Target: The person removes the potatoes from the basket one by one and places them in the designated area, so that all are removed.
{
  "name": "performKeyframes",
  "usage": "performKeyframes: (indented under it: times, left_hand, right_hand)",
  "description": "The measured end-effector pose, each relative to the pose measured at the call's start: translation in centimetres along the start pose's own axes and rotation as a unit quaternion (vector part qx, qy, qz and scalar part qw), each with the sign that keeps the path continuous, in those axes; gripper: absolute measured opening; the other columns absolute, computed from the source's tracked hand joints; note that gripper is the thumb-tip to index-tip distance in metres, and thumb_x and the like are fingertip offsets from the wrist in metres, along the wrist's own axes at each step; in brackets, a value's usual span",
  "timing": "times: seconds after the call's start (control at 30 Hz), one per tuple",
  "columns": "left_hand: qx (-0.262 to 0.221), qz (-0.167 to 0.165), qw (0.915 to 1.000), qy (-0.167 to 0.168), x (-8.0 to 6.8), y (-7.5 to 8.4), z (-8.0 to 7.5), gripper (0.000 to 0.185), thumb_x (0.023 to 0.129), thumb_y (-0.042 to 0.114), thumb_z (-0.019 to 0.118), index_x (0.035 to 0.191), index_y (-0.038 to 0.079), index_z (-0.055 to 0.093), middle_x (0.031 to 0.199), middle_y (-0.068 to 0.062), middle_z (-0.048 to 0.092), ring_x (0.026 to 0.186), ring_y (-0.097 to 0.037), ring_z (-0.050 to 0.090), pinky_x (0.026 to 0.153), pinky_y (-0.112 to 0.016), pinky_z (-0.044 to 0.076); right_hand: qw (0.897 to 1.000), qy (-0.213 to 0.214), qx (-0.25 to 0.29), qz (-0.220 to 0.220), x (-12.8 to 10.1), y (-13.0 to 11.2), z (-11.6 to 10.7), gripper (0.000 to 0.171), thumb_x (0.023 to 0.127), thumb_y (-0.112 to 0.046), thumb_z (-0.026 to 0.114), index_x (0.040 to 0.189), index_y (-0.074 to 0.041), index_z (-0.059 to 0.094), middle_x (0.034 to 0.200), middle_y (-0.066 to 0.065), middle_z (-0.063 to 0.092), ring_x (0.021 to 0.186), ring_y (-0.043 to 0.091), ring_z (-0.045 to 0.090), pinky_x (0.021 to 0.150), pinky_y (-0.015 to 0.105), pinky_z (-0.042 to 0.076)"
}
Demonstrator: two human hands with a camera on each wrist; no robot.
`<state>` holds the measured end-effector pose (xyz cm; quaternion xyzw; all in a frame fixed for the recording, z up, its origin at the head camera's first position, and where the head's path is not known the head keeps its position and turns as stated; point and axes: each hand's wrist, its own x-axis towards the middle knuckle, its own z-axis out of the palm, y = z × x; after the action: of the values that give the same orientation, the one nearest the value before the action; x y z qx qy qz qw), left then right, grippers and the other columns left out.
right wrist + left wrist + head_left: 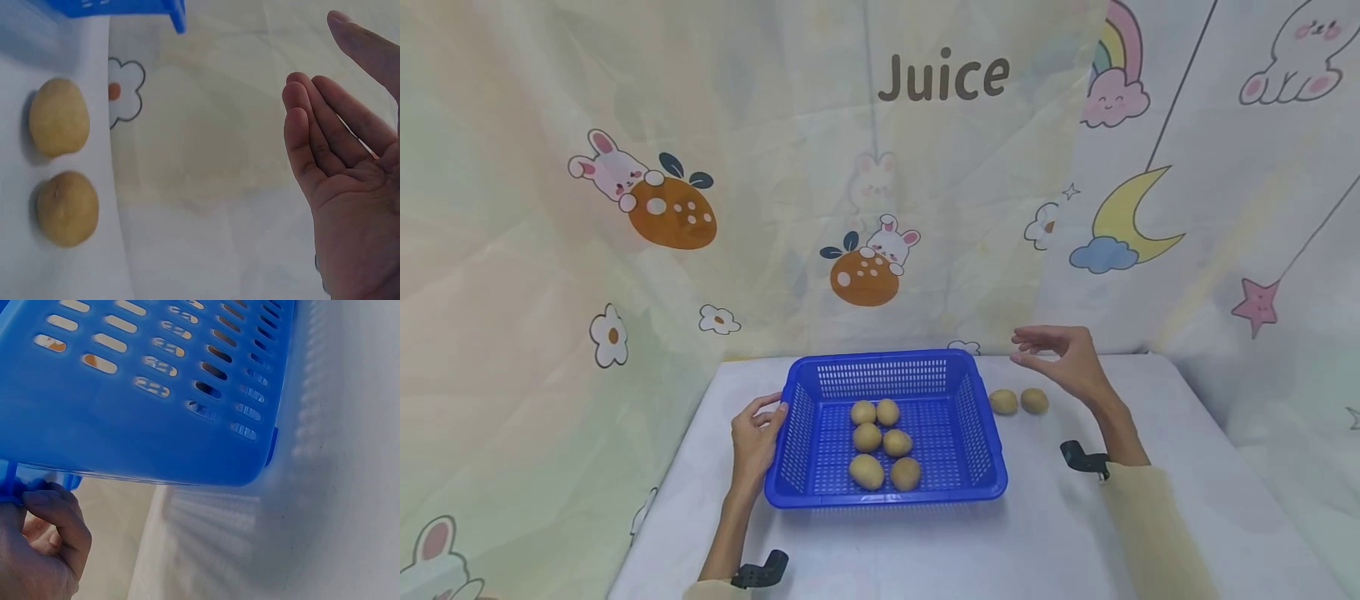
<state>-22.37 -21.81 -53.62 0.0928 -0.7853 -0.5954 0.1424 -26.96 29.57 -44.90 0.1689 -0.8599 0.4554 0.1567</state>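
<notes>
My right hand (1063,360) is up in the air with its fingers (312,119) straight and loose. It holds nothing. The two potatoes on the table (1187,467) lie just below it and a bit toward my left, between this hand and the basket (992,479). The near potato (1034,401) is almost under my palm. The far potato (1003,402) sits right next to it, closer to the basket. They lie side by side in a row, close together, but I cannot tell if they touch. Each one is a bit egg-shaped, and I cannot tell for sure which way the long side points.

My right hand is much nearer to these two than my left hand.

My left hand (758,429) is on the other side. Its fingers (59,519) curl around the left rim of the blue basket and grip it. The basket sits flat on the table between my two hands.

Now I count. There are six potatoes inside the basket (880,442), in three pairs. There are two potatoes outside. That makes eight potatoes and one basket.
</notes>
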Motion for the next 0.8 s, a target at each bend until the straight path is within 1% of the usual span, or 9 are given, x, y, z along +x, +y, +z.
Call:
performKeyframes:
  times: [0.03,0.23,0.27,0.3,0.4,0.53,0.7,0.8]
  left_hand:
    - [0.001,0.0,1.0,0.0,0.0,0.0,0.0,0.031,0.11,0.023,0.068,0.135,0.006,0.072,0.09,-0.015,0.08,0.064,-0.01,0.073,0.061,-0.022,0.058]
    - [-0.009,-0.002,0.9999,-0.008,0.0,0.0,0.0,0.033,0.11,0.024,0.068,0.136,0.005,0.071,0.09,-0.015,0.08,0.065,-0.01,0.072,0.061,-0.022,0.058]
    - [-0.009,-0.003,0.9999,-0.009,0.0,0.0,0.0,0.032,0.11,0.024,0.068,0.136,0.005,0.072,0.09,-0.015,0.08,0.065,-0.01,0.072,0.061,-0.022,0.058]
    - [-0.01,-0.004,0.9999,-0.009,0.0,-0.1,0.0,0.032,0.11,0.024,0.068,0.136,0.005,0.072,0.09,-0.016,0.08,0.065,-0.009,0.073,0.061,-0.022,0.058]
    - [-0.009,-0.003,0.9999,-0.005,-0.2,-0.1,-0.2,0.032,0.109,0.024,0.069,0.135,0.005,0.072,0.09,-0.017,0.08,0.064,-0.009,0.072,0.06,-0.022,0.057]
    - [-0.011,-0.001,0.9999,0.0,-0.3,-0.1,-0.4,0.032,0.11,0.024,0.068,0.135,0.005,0.072,0.09,-0.015,0.08,0.064,-0.009,0.073,0.061,-0.022,0.057]
    - [-0.016,0.002,0.9999,-0.005,-0.1,-0.1,-0.3,0.031,0.11,0.024,0.068,0.135,0.006,0.072,0.088,-0.013,0.08,0.064,-0.01,0.073,0.061,-0.022,0.057]
    - [-0.018,0.004,0.9998,-0.005,0.0,-0.1,-0.2,0.031,0.11,0.025,0.068,0.135,0.006,0.072,0.088,-0.013,0.08,0.064,-0.01,0.073,0.061,-0.022,0.058]
  right_hand:
    - [1.0,-0.002,0.005,-0.002,0.2,-0.2,0.3,0.042,0.097,-0.014,0.084,0.137,-0.008,0.075,0.125,0.018,0.081,0.104,0.013,0.076,0.102,0.017,0.051]
    - [1.0,-0.02,0.018,-0.007,1.3,-1.5,2.2,0.041,0.097,-0.012,0.084,0.136,-0.005,0.075,0.125,0.018,0.081,0.107,0.028,0.077,0.1,0.021,0.054]
    - [1.0,-0.024,0.019,-0.007,1.5,-1.8,2.6,0.041,0.097,-0.013,0.084,0.136,-0.005,0.075,0.125,0.018,0.081,0.108,0.032,0.076,0.1,0.023,0.055]
    - [0.999,-0.028,0.022,-0.007,1.7,-2.1,3.1,0.041,0.097,-0.014,0.084,0.136,-0.005,0.075,0.125,0.017,0.081,0.108,0.032,0.077,0.1,0.026,0.056]
    - [0.998,-0.045,0.037,-0.012,2.5,-2.7,4.4,0.042,0.096,-0.016,0.086,0.135,-0.006,0.076,0.125,0.018,0.081,0.107,0.031,0.077,0.104,0.038,0.057]
    - [0.996,-0.063,0.052,-0.02,3.6,-3.6,5.9,0.043,0.094,-0.016,0.087,0.134,-0.006,0.076,0.123,0.019,0.081,0.106,0.029,0.077,0.109,0.054,0.056]
    - [0.996,-0.073,0.053,-0.022,4.4,-4.6,7.0,0.046,0.092,-0.019,0.09,0.134,-0.005,0.076,0.124,0.016,0.081,0.11,0.033,0.078,0.111,0.064,0.053]
    - [0.995,-0.077,0.056,-0.014,4.7,-4.8,7.7,0.048,0.091,-0.019,0.091,0.135,-0.007,0.076,0.125,0.013,0.082,0.113,0.035,0.077,0.11,0.066,0.053]
